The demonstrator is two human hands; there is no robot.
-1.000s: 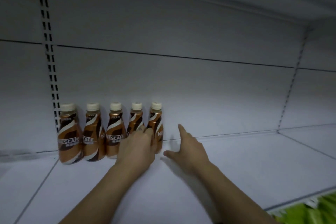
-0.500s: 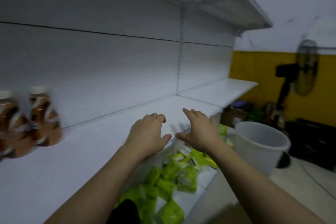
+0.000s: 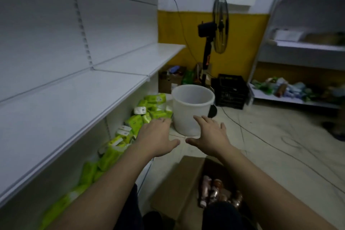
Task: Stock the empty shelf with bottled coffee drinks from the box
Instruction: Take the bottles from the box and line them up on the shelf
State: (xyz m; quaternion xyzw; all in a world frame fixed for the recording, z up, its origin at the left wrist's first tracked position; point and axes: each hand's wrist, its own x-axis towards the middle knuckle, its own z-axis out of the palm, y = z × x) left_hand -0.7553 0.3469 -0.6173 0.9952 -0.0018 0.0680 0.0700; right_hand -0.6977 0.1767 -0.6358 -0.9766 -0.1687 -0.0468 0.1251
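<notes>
Both hands empty, held out in front at mid-height, palms down. Left hand point(image 3: 158, 138) fingers spread, thumb angled inward; right hand point(image 3: 211, 136) likewise splayed, thumb toward the left one, the two thumbs near but apart. Nothing pinched or gripped. Cardboard box point(image 3: 173, 188) sits open on the floor below the forearms, just beside the shelving unit; bottled coffee drinks point(image 3: 214, 190) lie jumbled at its bottom, brownish with pale caps, partly hidden by a dark trouser leg. The white shelf point(image 3: 61, 106) to the left shows bare in this view. Green packets point(image 3: 134, 121) heaped on the lower tier beneath it; white bucket point(image 3: 192, 106) on the floor beyond the hands. Judgement: the step in hand is reaching down for more stock. Bottles look like rigid plastic, full, so moderately heavy for their size; smooth sleeve labels may be slick. Waisted body looks the best hold, fingers round the narrow middle, or by the neck under the cap when lifting several. Lying loose, they may roll when neighbours are lifted.
</notes>
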